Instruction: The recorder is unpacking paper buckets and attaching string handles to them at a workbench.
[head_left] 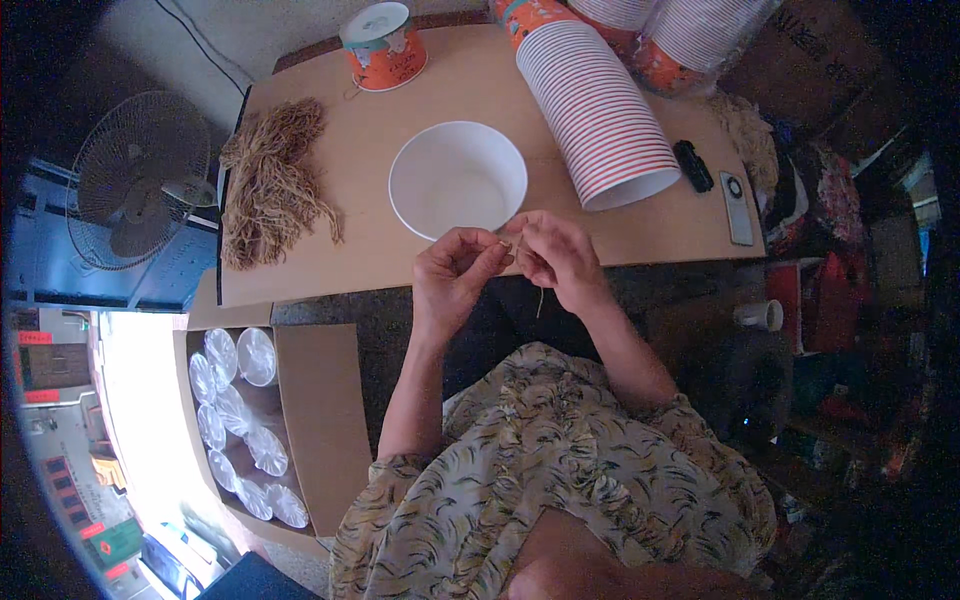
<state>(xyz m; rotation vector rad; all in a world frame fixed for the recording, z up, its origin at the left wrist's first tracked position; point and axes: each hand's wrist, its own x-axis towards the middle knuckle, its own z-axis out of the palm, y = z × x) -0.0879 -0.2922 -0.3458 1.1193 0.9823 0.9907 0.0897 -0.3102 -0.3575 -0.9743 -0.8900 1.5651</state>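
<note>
At a brown cardboard-topped table, a person's left hand and right hand meet, pinching a short tan string between the fingertips just in front of an empty white paper bowl. A bundle of tan strings lies to the left, and a long stack of red-and-white paper cups lies on its side to the right.

thin tan string, pinched, dangling at table edge

We see bare surface between the twine bundle and white bowl; the cup stack blocks the right.
</note>
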